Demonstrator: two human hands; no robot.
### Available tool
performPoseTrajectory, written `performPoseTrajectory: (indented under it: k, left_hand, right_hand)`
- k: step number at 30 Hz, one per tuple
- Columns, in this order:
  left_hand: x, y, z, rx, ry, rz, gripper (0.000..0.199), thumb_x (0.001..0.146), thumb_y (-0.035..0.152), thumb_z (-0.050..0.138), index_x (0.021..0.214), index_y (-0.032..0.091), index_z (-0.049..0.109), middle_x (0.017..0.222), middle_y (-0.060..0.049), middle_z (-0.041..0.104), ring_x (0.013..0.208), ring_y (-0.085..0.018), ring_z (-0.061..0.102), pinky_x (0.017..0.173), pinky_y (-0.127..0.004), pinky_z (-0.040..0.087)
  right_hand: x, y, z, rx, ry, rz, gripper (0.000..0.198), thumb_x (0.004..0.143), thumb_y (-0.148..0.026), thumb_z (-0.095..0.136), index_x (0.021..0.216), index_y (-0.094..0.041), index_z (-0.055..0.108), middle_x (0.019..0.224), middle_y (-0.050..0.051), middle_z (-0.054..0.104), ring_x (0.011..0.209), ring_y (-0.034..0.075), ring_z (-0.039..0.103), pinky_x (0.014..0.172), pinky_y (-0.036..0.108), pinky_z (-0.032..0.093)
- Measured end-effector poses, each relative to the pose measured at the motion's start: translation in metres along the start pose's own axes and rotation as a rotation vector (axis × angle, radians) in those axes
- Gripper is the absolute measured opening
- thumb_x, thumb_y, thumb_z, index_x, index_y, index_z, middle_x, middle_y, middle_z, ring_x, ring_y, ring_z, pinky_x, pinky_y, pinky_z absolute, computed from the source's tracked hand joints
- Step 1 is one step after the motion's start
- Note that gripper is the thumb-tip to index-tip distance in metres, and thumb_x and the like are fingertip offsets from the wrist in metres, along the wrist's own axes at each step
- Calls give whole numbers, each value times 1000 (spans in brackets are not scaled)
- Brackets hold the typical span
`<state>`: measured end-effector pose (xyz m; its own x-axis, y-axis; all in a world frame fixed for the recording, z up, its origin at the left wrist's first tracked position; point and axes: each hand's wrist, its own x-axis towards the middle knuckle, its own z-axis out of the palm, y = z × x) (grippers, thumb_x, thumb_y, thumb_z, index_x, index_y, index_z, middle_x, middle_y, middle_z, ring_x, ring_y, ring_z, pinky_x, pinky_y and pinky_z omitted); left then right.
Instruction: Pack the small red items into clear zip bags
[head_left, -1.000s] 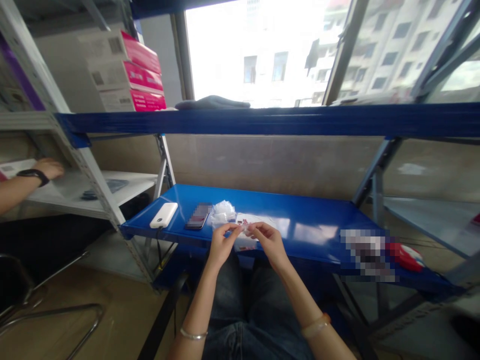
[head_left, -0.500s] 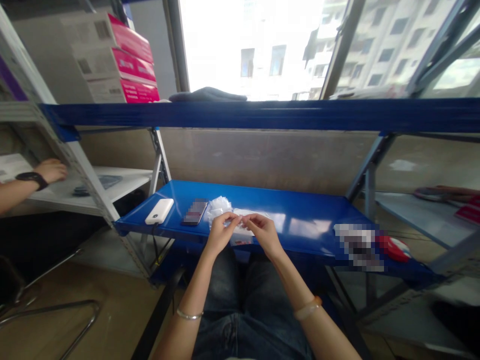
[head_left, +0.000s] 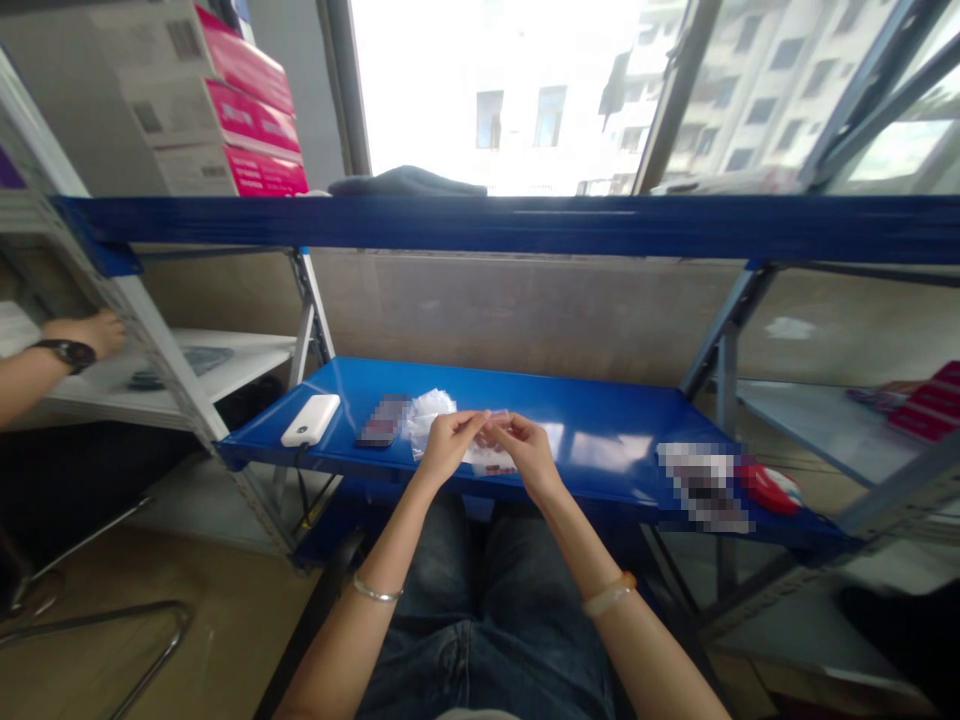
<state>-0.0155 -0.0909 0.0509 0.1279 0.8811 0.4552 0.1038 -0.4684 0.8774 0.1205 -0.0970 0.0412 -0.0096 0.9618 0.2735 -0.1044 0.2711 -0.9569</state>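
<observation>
Clear plastic film [head_left: 498, 416] sits between left grip [head_left: 448, 446] and right grip [head_left: 535, 456], both pinched on it, over blue desk [head_left: 622, 415].

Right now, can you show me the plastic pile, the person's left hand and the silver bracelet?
Plastic pile [head_left: 432, 408]: head view, on its crumpled middle.
Left hand [head_left: 448, 448]: head view, on its back.
Silver bracelet [head_left: 377, 595]: head view, on the band.
</observation>
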Motion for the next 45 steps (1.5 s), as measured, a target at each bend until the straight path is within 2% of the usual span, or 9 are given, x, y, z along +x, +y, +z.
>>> performPoseTrajectory:
  k: [8, 18, 23, 27, 30, 33, 37, 41, 45]
  left_hand:
    - [9, -4, 8, -34, -130, -23, 40, 80, 50, 56, 91, 16, 74, 71, -4, 73, 65, -19, 65, 55, -25, 48]
    - [23, -5, 6, 151, -123, -68, 42, 75, 52, 61, 81, 13, 75, 64, -6, 71, 49, -14, 57, 45, -21, 40]
    - [36, -2, 3, 190, -310, -73, 42, 77, 49, 57, 72, 11, 72, 50, -1, 60, 42, -10, 47, 41, -20, 32]
    - [46, -10, -2, 237, -501, -91, 35, 77, 43, 57, 81, 12, 73, 61, -2, 66, 51, -13, 53, 48, -22, 37]
    - [50, -23, -13, 354, -547, -88, 29, 75, 39, 59, 77, 13, 73, 68, -5, 70, 64, -18, 61, 59, -25, 44]
    - [47, -42, -28, 453, -368, -109, 29, 72, 36, 63, 90, 17, 72, 96, -8, 72, 92, -23, 64, 80, -29, 47]
    - [29, -71, -37, 628, -14, -209, 26, 77, 31, 57, 95, 17, 70, 103, -10, 70, 101, -27, 62, 88, -36, 46]
    - [3, -91, -27, 761, 376, -212, 26, 80, 20, 52, 100, 18, 68, 112, -11, 67, 108, -27, 58, 92, -40, 43]
    - [-16, -100, -12, 827, 590, -262, 29, 82, 20, 51, 107, 19, 65, 122, -12, 61, 115, -30, 52, 95, -48, 38]
  right_hand:
    - [2, 2, -11, 52, 35, -36, 28, 67, -46, 71, 71, -20, 61, 61, -1, 63, 54, 13, 57, 53, 24, 43]
    - [3, -2, -31, -22, 51, 38, 35, 69, -50, 66, 82, -18, 69, 74, 4, 70, 58, 15, 61, 51, 23, 42]
    - [3, -3, -44, -88, 12, 76, 42, 72, -53, 61, 91, -17, 70, 83, 9, 73, 54, 15, 63, 45, 22, 36]
    - [8, 8, -58, -171, 47, 67, 46, 69, -55, 62, 89, -15, 70, 80, 11, 73, 49, 16, 63, 41, 22, 35]
    - [19, 27, -78, -241, 153, 23, 46, 67, -55, 61, 84, -13, 69, 76, 11, 72, 45, 15, 60, 37, 21, 34]
    - [37, 54, -107, -341, 283, 24, 45, 69, -56, 56, 82, -14, 67, 74, 9, 71, 43, 15, 58, 32, 20, 30]
    - [64, 88, -144, -570, 475, -13, 44, 75, -51, 46, 79, -12, 66, 61, 7, 65, 44, 16, 54, 39, 25, 38]
    - [81, 107, -161, -676, 485, -22, 28, 72, -38, 52, 78, -16, 68, 66, 6, 65, 61, 19, 58, 57, 28, 43]
    - [86, 117, -165, -768, 495, 8, 26, 69, -35, 58, 84, -18, 70, 68, 5, 63, 64, 20, 56, 63, 30, 42]
